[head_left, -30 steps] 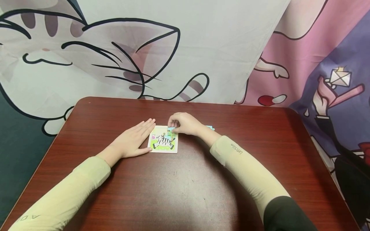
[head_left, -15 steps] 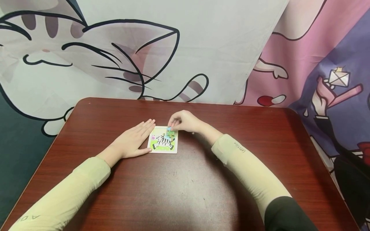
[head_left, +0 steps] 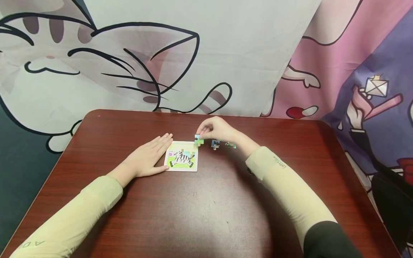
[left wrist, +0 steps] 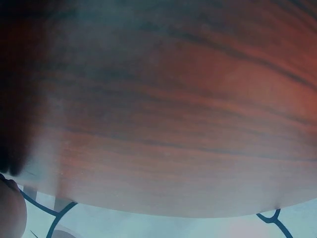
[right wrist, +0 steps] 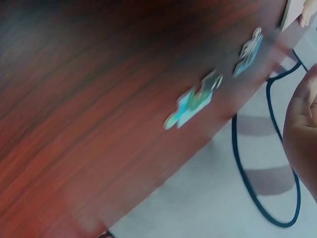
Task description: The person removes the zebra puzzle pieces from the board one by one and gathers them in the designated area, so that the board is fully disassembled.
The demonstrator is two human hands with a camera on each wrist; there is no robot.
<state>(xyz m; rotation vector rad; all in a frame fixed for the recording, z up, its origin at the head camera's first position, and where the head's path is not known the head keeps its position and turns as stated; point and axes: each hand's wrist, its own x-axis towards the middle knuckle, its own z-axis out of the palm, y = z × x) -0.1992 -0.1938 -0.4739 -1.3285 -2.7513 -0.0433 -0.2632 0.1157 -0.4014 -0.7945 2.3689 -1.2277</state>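
Observation:
A puzzle board (head_left: pixel 181 166) with a white rim and a zebra picture lies on the table. Its top part shows pale, bare backing. My left hand (head_left: pixel 142 158) lies flat with straight fingers along the board's left edge, the thumb at its lower left corner. Just past the board's top right corner, my right hand (head_left: pixel 217 129) pinches a blue and green jigsaw piece (head_left: pixel 199 140) between thumb and fingertips. Beneath that hand lie two loose pieces, a zebra-head jigsaw piece (head_left: pixel 215 144) and a green and blue jigsaw piece (right wrist: pixel 195 101), the latter partly hidden by the wrist in the head view.
The brown wooden table (head_left: pixel 206 200) has rounded far corners. Behind it hangs a cloth backdrop (head_left: pixel 245 53) with a cartoon cat, pink and purple at the right. Mostly tabletop fills the left wrist view. A dark object (head_left: pixel 390 208) stands beyond the right edge.
My right hand has drawn the jigsaw piece off the board's upper right area, moving right and slightly away. Loose pieces under it have come into view. The left hand stays put.

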